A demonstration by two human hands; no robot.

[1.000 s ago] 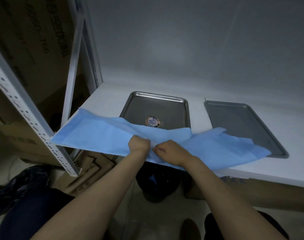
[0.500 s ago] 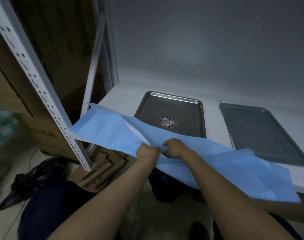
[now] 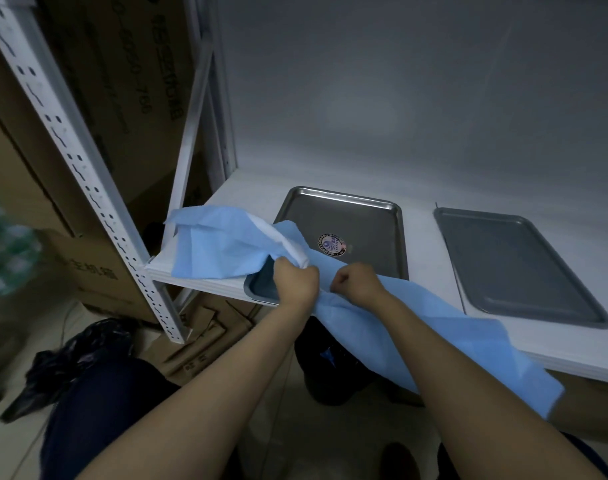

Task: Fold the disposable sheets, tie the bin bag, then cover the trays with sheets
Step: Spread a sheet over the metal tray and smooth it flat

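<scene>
So far neither tray is covered, so the last part of the task looks only just begun: the left tray (image 3: 364, 220) has its near end crossed by the blue sheet (image 3: 226, 244), with most of its floor and its round sticker bare, and the right tray (image 3: 517, 265) lies wholly bare, well apart from the cloth's bulk. A black bin bag (image 3: 77, 355) slumps on the floor at the left; whether it is tied cannot be told from this view, and no folded sheets are in sight, so those steps cannot be judged. The left hand (image 3: 295, 282) and right hand (image 3: 356, 282) sit close together above the tray's near end, each with fingers curled tight round a bunched part of the sheet's middle. The sheet is still crumpled rather than spread. Its long axis runs left to right on a slant: the left end rests on the shelf (image 3: 427, 258) by the rack post, a white underside showing at a turned fold near the left hand, while the right end droops off the shelf's front edge toward the floor. It probably needs opening out and squaring with the tray's long side, which runs front to back.
</scene>
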